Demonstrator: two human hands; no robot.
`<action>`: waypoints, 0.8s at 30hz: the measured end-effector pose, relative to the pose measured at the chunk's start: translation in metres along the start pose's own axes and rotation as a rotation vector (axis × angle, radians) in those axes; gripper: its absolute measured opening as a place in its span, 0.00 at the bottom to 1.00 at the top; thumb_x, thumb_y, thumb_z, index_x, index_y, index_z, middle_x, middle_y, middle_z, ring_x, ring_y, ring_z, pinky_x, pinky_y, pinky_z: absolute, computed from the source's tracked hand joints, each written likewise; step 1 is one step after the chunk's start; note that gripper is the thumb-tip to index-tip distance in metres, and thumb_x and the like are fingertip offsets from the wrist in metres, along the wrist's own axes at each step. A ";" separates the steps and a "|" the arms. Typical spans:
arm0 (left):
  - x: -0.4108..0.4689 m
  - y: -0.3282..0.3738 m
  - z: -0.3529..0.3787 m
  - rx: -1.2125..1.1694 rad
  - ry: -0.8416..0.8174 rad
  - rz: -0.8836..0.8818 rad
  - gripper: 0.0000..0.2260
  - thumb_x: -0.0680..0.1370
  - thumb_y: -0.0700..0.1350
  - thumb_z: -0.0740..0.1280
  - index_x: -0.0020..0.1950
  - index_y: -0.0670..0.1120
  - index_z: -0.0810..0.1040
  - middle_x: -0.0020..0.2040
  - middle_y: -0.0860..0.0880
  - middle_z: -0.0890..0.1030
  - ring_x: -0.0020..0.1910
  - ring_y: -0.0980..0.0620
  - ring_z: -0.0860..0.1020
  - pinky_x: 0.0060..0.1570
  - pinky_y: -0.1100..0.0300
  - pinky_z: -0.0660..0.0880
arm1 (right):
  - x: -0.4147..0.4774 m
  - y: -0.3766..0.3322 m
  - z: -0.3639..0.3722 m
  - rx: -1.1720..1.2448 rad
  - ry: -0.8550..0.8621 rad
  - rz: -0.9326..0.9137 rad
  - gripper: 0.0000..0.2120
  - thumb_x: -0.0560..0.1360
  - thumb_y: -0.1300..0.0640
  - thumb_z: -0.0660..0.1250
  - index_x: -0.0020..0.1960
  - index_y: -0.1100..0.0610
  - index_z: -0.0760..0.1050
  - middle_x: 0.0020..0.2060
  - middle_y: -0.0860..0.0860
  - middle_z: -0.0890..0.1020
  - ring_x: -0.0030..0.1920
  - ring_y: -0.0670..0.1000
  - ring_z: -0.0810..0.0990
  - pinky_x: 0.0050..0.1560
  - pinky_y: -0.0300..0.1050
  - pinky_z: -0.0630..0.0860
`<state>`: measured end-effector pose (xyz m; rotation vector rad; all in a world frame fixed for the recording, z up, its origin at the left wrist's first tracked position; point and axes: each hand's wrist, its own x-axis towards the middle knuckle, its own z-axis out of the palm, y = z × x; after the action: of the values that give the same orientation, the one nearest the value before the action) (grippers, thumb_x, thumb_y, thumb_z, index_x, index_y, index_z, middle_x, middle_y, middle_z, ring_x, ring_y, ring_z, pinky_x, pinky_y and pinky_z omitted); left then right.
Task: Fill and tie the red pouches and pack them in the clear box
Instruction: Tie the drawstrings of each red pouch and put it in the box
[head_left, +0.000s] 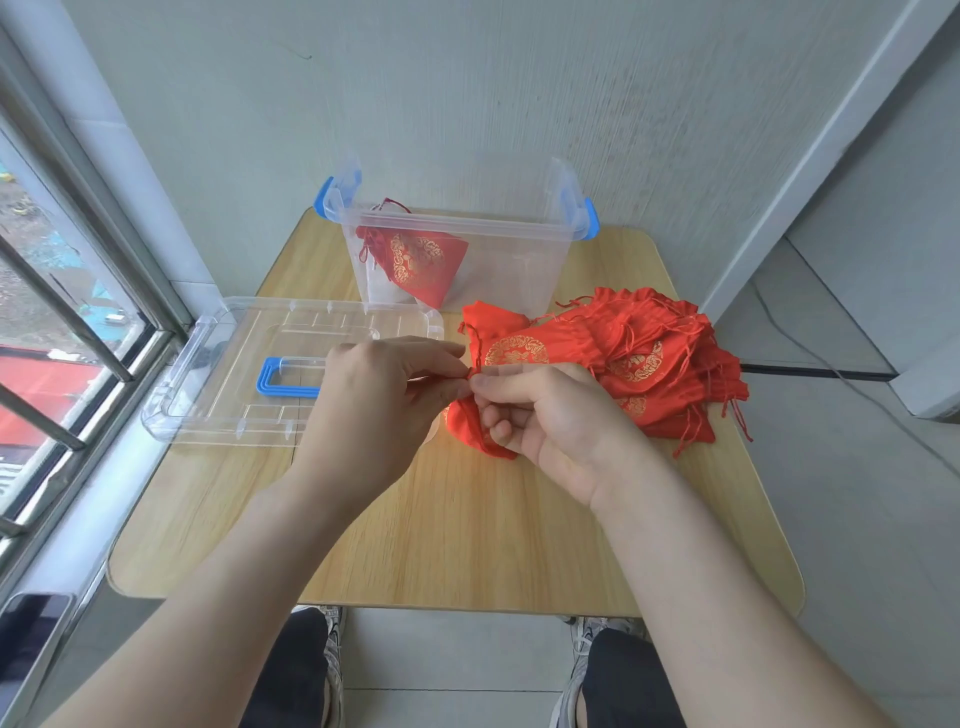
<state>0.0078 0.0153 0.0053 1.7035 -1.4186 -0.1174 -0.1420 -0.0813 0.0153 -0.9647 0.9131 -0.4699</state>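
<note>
Red pouch is over the counter, between both my hands. My left grip pinches its cord; my right grip holds the cloth at the neck. Another pouch lies inside the clear box; the pile of pouches lies to the right.

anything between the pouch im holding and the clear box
Nothing visible does. The clear box stands open beyond the held pouch, its lid lies off to the left, and the pile of pouches sits to the right.
</note>
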 end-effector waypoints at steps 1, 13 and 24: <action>0.001 -0.001 0.000 0.023 -0.025 0.025 0.04 0.75 0.39 0.79 0.48 0.46 0.89 0.51 0.53 0.88 0.56 0.65 0.83 0.52 0.74 0.77 | 0.000 0.000 -0.001 -0.016 0.005 -0.004 0.03 0.76 0.69 0.74 0.49 0.64 0.83 0.34 0.53 0.82 0.33 0.48 0.77 0.34 0.38 0.73; -0.002 0.005 0.001 0.319 -0.305 -0.044 0.16 0.76 0.55 0.53 0.36 0.49 0.73 0.38 0.54 0.74 0.39 0.52 0.74 0.55 0.48 0.71 | -0.004 0.007 0.000 -0.393 0.028 -0.138 0.03 0.76 0.66 0.75 0.49 0.62 0.86 0.34 0.53 0.82 0.34 0.47 0.79 0.36 0.39 0.74; 0.005 0.006 -0.003 -0.073 -0.351 -0.372 0.13 0.85 0.47 0.58 0.46 0.46 0.78 0.50 0.53 0.77 0.48 0.60 0.76 0.47 0.66 0.69 | -0.006 0.004 0.002 -0.343 0.097 -0.144 0.02 0.77 0.64 0.75 0.49 0.60 0.86 0.34 0.54 0.82 0.32 0.47 0.80 0.33 0.37 0.75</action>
<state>0.0069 0.0131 0.0135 1.9346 -1.3034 -0.6948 -0.1434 -0.0743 0.0151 -1.3355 1.0358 -0.4945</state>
